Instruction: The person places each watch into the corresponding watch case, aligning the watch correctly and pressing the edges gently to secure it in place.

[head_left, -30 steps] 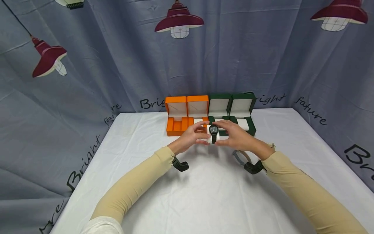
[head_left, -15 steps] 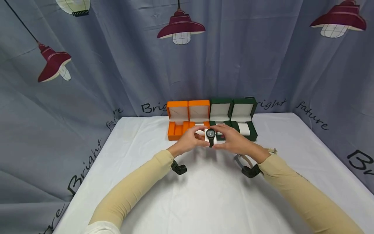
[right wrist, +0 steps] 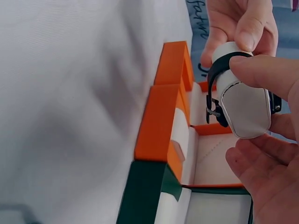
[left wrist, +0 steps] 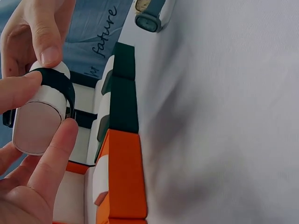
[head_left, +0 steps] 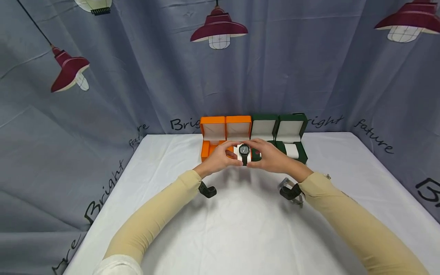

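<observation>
Both hands hold a white watch cushion [left wrist: 39, 126] with a dark-strapped wristwatch [head_left: 244, 150] wrapped round it, its round dark face toward the head camera. They hold it up in front of the row of boxes. My left hand [head_left: 221, 157] pinches it from the left, and my right hand [head_left: 267, 156] from the right. In the right wrist view the strap [right wrist: 217, 70] circles the cushion, with the buckle [right wrist: 215, 112] hanging at its side. The thumb of each hand lies along the strap and cushion end.
Two orange boxes [head_left: 205, 152] and two green boxes [head_left: 302, 153] stand lids up in a row at the table's back. A white cushion [head_left: 291, 151] sits in the right green box. Other watches [left wrist: 148, 21] lie on the white table near my right wrist. A printed curtain [head_left: 165, 76] hangs behind.
The hands and watch have shifted left relative to the boxes. The fingers have closed in on the cushion from both sides. The head view has tilted slightly.
</observation>
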Action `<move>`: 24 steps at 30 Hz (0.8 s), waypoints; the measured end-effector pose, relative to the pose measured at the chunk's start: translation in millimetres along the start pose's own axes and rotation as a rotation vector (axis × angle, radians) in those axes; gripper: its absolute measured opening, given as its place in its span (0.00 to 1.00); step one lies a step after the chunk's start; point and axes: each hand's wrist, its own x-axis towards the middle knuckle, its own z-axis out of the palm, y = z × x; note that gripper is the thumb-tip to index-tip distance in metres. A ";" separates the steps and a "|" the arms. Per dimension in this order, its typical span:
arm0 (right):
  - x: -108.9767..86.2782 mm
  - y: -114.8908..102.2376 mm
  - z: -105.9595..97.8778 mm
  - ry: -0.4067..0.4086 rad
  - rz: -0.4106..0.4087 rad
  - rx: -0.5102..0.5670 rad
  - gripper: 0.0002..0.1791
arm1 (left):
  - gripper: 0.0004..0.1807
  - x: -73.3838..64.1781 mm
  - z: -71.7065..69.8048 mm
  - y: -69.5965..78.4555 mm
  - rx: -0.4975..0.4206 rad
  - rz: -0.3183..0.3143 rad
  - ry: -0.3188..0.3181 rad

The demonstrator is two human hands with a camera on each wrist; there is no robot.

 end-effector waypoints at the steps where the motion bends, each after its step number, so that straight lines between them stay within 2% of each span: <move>1: 2.4 0.0 0.2 0.002 -0.004 0.000 0.45 | 0.41 0.3 -2.0 0.6 0.012 0.002 0.003; 8: 21.1 -2.7 4.4 0.005 0.017 0.019 0.44 | 0.42 3.1 -15.3 -0.3 0.037 0.005 0.028; 13: 38.1 -2.6 11.3 0.002 0.006 0.022 0.43 | 0.42 4.2 -27.9 -5.7 0.061 -0.033 0.038; 16: 47.9 -3.7 15.7 -0.012 0.004 0.027 0.42 | 0.42 4.5 -35.3 -9.6 0.103 -0.064 0.050; 21: 65.1 -5.2 21.7 -0.028 0.016 0.044 0.43 | 0.43 7.2 -46.4 -12.7 0.195 -0.072 0.071; 24: 75.4 -5.5 26.1 -0.035 0.028 0.052 0.43 | 0.43 8.3 -52.1 -14.4 0.213 -0.094 0.083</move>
